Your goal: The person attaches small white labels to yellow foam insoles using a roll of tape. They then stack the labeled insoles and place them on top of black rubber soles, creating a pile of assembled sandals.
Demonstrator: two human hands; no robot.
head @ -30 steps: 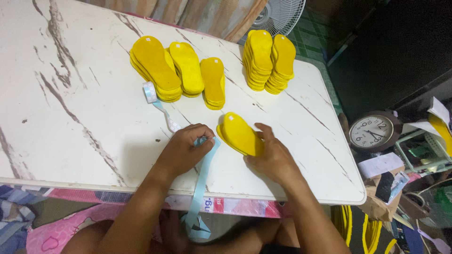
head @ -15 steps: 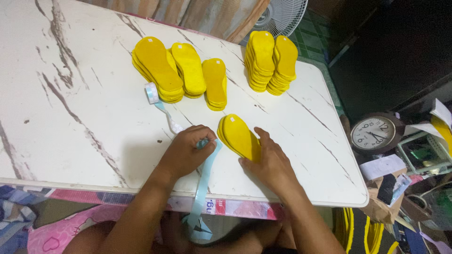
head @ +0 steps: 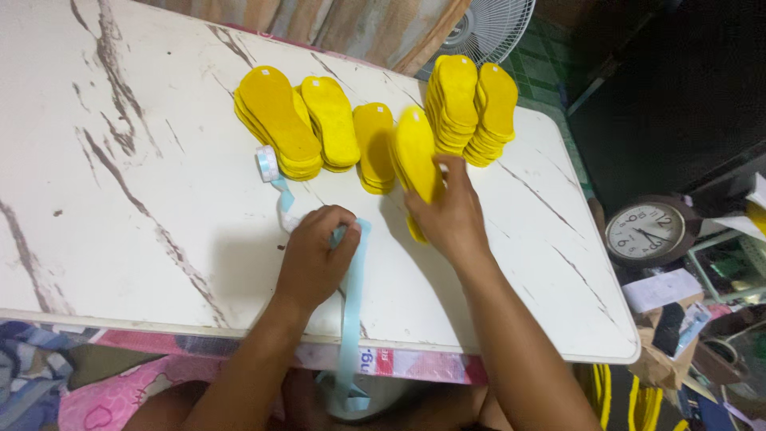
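My right hand (head: 451,211) grips a yellow foam insole (head: 416,160) and holds it lifted above the white marble-patterned table (head: 120,231), close to the short stack of insoles (head: 373,144). My left hand (head: 315,255) is closed on a light blue measuring tape (head: 351,319) that lies across the table and hangs over its front edge. The tape's other end (head: 267,164) rests beside the left insole stack (head: 275,120).
More yellow insole stacks stand along the table's far side, one (head: 331,120) in the middle and two tall ones (head: 471,104) at the right. A fan (head: 487,24) stands behind the table. A round wall clock (head: 645,233) and clutter lie on the floor at right.
My right hand has lifted the yellow insole off the table and carried it up and away toward the row of stacks. My left hand has stayed on the blue tape.
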